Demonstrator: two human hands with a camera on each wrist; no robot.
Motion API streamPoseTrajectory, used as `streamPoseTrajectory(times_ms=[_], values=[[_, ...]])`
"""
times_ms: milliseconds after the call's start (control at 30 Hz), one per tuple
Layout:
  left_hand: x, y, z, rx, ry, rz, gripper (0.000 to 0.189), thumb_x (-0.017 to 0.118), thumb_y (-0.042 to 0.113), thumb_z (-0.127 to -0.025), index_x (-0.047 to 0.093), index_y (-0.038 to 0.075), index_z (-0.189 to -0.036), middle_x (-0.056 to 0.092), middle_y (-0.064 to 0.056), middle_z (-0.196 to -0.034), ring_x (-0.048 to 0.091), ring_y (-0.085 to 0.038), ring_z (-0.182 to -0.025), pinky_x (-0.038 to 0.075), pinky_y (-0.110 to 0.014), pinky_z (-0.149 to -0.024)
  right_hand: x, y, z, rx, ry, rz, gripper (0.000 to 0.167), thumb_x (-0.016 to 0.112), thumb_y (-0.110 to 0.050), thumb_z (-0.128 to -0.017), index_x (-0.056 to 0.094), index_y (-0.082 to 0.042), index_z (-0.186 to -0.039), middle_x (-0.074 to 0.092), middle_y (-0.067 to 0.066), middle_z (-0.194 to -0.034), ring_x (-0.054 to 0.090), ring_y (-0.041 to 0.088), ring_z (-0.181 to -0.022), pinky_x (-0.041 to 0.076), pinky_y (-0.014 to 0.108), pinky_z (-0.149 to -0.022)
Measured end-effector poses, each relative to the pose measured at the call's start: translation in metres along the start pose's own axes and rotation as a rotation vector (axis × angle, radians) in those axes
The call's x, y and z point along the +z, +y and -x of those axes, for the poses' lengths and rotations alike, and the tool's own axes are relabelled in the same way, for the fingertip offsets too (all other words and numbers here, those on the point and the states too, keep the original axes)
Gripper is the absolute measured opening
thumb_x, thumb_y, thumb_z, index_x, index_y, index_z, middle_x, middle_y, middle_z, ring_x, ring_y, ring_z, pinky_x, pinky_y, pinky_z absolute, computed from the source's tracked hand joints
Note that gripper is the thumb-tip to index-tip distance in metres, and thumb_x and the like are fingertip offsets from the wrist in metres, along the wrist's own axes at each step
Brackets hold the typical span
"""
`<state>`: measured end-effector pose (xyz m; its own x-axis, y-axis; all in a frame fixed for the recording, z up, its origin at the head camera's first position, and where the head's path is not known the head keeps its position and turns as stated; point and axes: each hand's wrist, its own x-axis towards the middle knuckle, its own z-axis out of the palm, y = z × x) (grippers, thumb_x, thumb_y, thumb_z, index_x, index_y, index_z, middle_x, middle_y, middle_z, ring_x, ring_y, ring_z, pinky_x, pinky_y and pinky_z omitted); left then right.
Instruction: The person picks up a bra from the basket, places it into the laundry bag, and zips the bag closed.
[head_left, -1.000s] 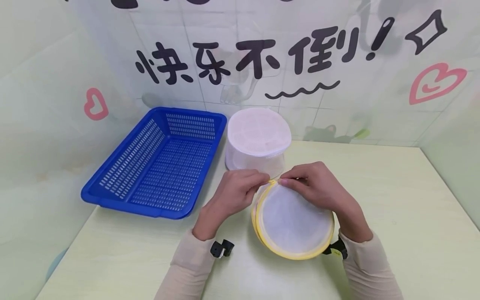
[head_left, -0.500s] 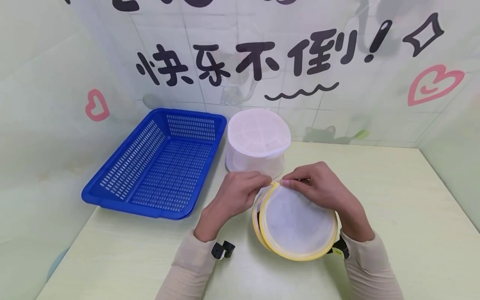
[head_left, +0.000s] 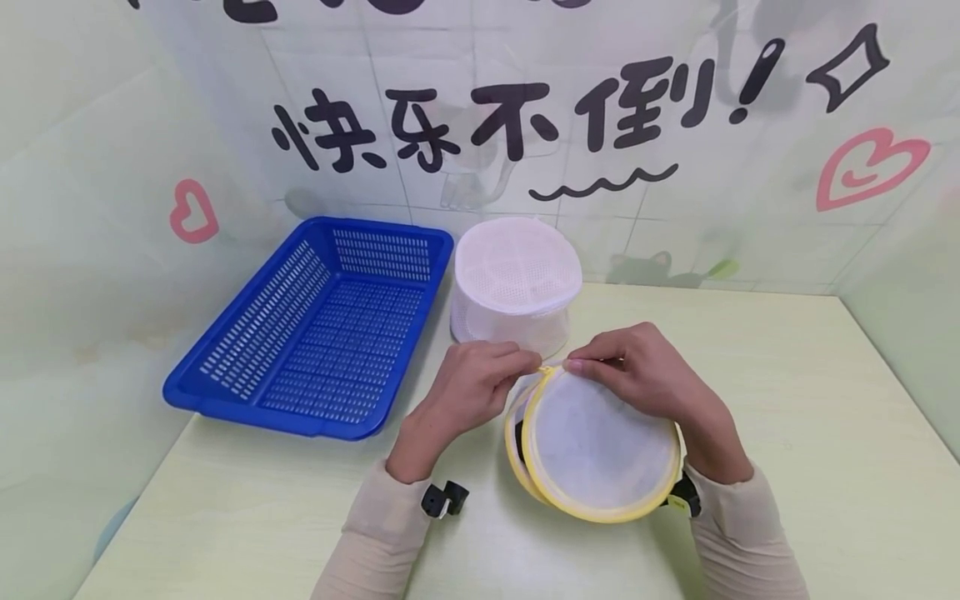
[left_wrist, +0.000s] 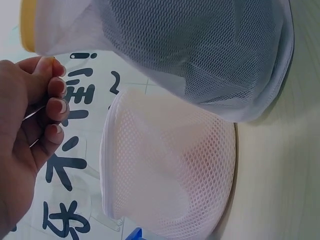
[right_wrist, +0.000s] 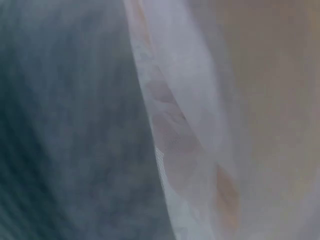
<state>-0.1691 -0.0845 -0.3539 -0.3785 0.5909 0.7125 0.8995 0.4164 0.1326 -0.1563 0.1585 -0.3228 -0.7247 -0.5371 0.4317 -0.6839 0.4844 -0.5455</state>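
A round white mesh laundry bag with yellow trim stands on the table in the head view. Its lid is parted from the body along the left side, and something dark shows in the gap. My left hand pinches a small yellow tab, apparently the zipper pull, at the bag's far rim. Right beside it, my right hand pinches the rim of the lid. In the left wrist view, dark contents show through the bag's mesh wall above my left hand. Blurred pale mesh fills the right wrist view.
Behind the hands stands a second, all-white mesh laundry bag, close to the back wall. To its left is a blue plastic basket with slotted sides. A printed sheet covers the wall behind the table.
The lid has shifted slightly to the right, and the gap on the bag's left side has widened, showing the dark contents. My right hand has moved slightly right; my left stays nearly in place.
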Motion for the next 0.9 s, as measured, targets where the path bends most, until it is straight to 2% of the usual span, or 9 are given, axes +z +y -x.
streamPoseTrajectory(times_ms=[900], values=[[0.0004, -0.0032, 0.0008, 0.012, -0.008, 0.024, 0.022, 0.059, -0.006, -0.083, 0.068, 0.014, -0.087, 0.057, 0.005, -0.072, 0.051, -0.008, -0.060, 0.041, -0.023, -0.054, -0.0009, 0.0019, 0.0000, -0.015, -0.022, -0.031, 0.007, 0.072, -0.016, -0.087, 0.078, -0.016, -0.091, 0.071, -0.008, -0.082, 0.062, 0.003, -0.072, 0.047, 0.018, -0.066]])
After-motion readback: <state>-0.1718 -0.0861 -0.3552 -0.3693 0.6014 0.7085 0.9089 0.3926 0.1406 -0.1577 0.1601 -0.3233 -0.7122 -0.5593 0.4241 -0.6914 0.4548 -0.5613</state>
